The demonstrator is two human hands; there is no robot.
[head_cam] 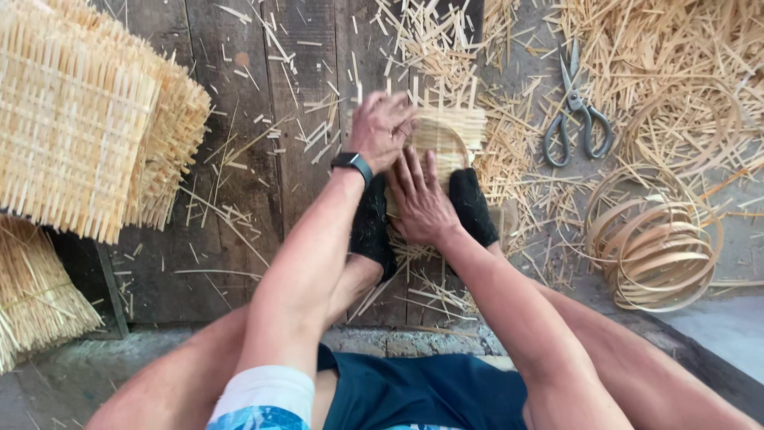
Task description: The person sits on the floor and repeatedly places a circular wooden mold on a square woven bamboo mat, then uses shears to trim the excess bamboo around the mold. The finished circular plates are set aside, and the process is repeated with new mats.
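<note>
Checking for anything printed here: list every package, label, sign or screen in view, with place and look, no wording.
Watch: on the left wrist, just below the left hand; small dark rectangular screen on a black band, nothing readable on it.
No packages, labels or signs in view.

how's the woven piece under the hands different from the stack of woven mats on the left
The woven piece is a single small one, pinned between two dark-socked feet, with a curved hoop on it; the stack of woven mats is several larger flat pieces piled up, untouched. The left hand and right hand rest on the small piece; no hand is near the stack. Both are pale straw-coloured strips with loose, untrimmed ends.
</note>
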